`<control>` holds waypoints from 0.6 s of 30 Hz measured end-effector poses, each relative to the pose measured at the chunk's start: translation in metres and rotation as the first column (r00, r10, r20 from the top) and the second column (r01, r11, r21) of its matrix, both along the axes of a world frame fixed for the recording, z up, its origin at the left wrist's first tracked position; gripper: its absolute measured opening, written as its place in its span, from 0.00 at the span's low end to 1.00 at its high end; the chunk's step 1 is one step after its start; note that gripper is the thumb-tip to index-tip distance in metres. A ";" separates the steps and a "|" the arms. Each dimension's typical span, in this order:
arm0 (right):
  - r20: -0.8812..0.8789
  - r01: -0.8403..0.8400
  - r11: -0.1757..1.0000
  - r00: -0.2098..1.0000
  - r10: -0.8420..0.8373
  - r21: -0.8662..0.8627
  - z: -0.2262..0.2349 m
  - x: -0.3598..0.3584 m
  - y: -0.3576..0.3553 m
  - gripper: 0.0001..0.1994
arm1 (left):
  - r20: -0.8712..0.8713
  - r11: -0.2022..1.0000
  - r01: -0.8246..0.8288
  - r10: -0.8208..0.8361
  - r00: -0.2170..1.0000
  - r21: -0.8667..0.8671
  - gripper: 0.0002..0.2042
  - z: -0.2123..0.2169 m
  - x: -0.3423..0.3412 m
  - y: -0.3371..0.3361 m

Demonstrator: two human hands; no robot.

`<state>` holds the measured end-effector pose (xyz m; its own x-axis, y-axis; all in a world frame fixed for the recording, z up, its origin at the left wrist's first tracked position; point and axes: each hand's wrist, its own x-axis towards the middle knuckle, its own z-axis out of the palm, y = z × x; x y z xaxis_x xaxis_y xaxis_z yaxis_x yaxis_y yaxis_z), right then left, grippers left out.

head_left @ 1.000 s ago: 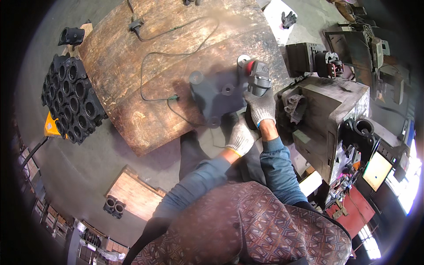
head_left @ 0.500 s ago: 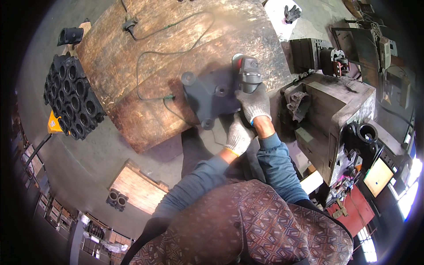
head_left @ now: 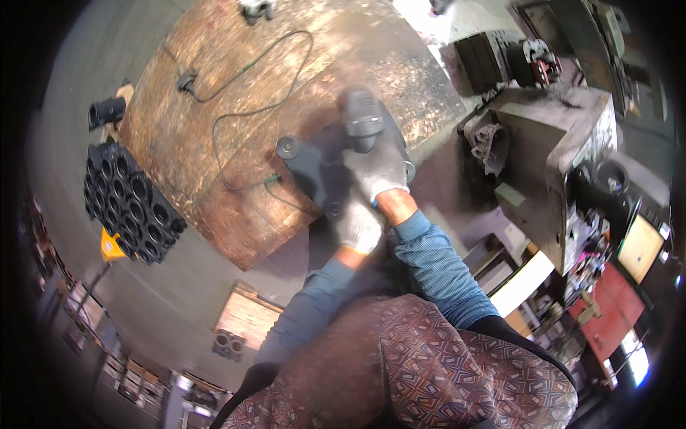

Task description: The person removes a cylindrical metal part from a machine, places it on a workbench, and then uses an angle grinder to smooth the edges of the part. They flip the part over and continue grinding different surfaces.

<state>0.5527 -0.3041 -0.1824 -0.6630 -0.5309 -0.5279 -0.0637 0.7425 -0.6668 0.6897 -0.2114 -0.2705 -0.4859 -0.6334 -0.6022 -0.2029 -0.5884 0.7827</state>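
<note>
A bright rectangular screen [head_left: 641,247] stands at the right edge, tilted, glowing pale yellow-white inside a dark frame, just beside the dark machinery there. Below it sits a flat red panel [head_left: 613,314] (box lid or sign, too blurred to tell). Far across on the left, a small yellow triangular tag [head_left: 111,247] lies on the grey floor just beside the stack of black tubes [head_left: 127,203]. A white sheet [head_left: 426,13] shows at the top edge.
</note>
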 end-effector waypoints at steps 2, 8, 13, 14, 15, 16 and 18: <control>0.089 -0.011 0.996 0.996 0.002 0.094 0.003 0.007 0.005 0.32 | -0.140 0.993 -0.100 0.107 0.984 0.055 0.23 -0.004 0.016 0.007; 0.168 0.041 0.997 0.984 -0.053 0.073 -0.007 0.009 0.011 0.33 | 0.210 0.952 0.261 -0.226 0.951 -0.161 0.20 -0.009 0.040 0.000; 0.205 0.081 0.996 0.975 -0.087 0.034 -0.018 0.001 0.012 0.35 | -0.093 0.923 -0.237 0.276 0.957 0.303 0.20 -0.016 0.039 -0.011; 0.226 0.082 0.996 0.970 -0.088 0.039 -0.018 0.001 0.011 0.35 | -0.184 0.844 -0.288 0.405 0.896 0.453 0.21 -0.017 0.039 -0.011; 0.241 0.086 0.995 0.966 -0.096 0.053 -0.019 0.000 0.011 0.35 | -0.079 0.840 -0.308 0.380 0.922 0.447 0.21 -0.020 0.040 -0.012; 0.221 0.112 0.994 0.969 -0.108 -0.005 -0.018 0.000 0.011 0.36 | -0.054 0.845 -0.287 0.347 0.936 0.452 0.22 -0.022 0.041 -0.013; 0.234 0.103 0.994 0.966 -0.105 0.023 -0.018 0.000 0.010 0.34 | -0.005 0.924 -0.191 0.204 0.979 0.330 0.23 -0.027 0.043 -0.014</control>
<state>0.5524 -0.2938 -0.2003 -0.5709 -0.4592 -0.6806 0.1718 0.7438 -0.6459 0.7327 -0.2252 -0.2973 -0.3978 -0.4908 -0.7751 -0.0302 -0.8374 0.5457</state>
